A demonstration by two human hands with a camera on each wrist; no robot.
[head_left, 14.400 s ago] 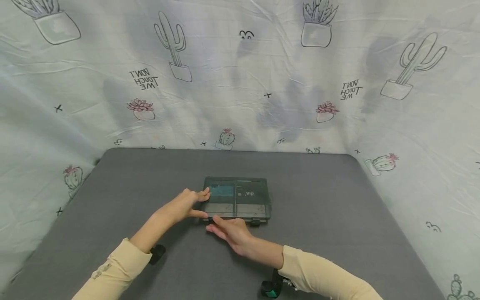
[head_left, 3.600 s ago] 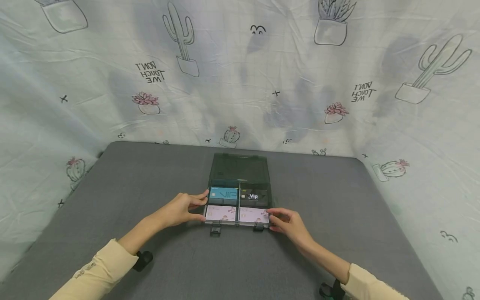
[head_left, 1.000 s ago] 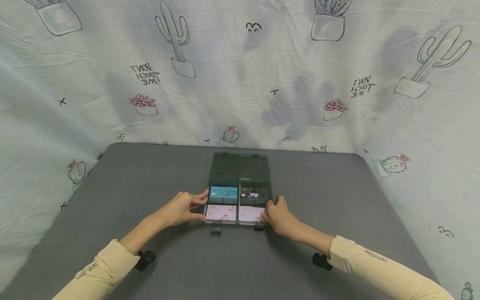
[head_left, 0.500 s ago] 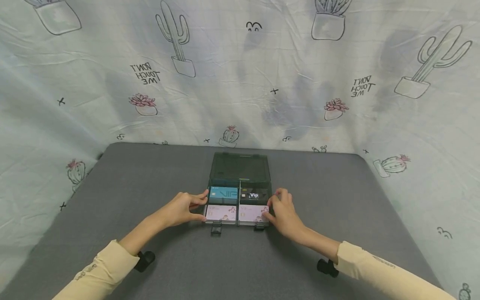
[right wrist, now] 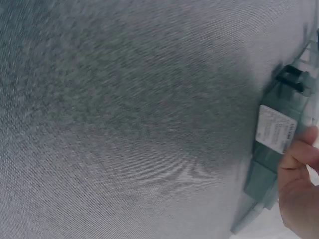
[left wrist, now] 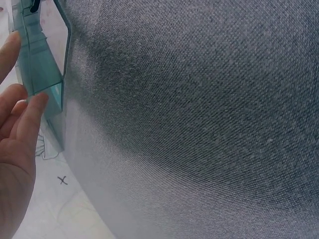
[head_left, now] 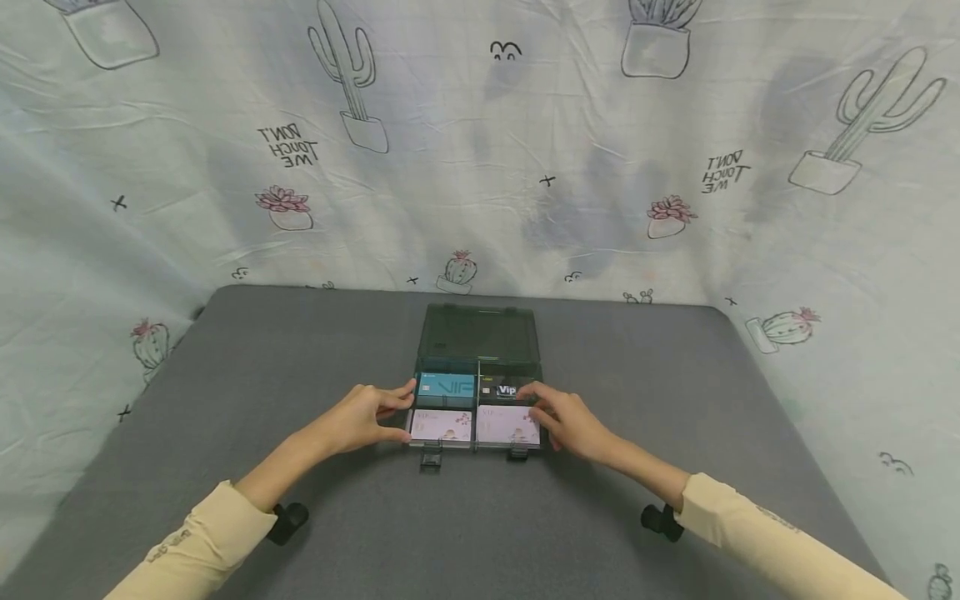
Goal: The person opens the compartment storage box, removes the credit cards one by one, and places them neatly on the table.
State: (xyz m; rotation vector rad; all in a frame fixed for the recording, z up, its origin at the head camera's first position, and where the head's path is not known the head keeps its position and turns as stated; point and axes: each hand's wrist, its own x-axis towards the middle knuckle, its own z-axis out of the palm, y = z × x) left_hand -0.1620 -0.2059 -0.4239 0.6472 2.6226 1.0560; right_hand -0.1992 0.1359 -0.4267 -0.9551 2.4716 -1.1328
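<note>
Hanging creased behind everything, a pale curtain [head_left: 480,150] shows me printed cacti and reversed lettering. The grey table [head_left: 405,525] has rounded far corners. Toward its far edge, between left and right edges, I see the dark case [head_left: 442,366], lid [head_left: 480,333] tipped back. The left grip [head_left: 362,421], spread wide, touches its left wall. The right grip [head_left: 573,425], half curled, touches the near-right pink card [head_left: 504,423]; I cannot tell whether it has hold.
</note>
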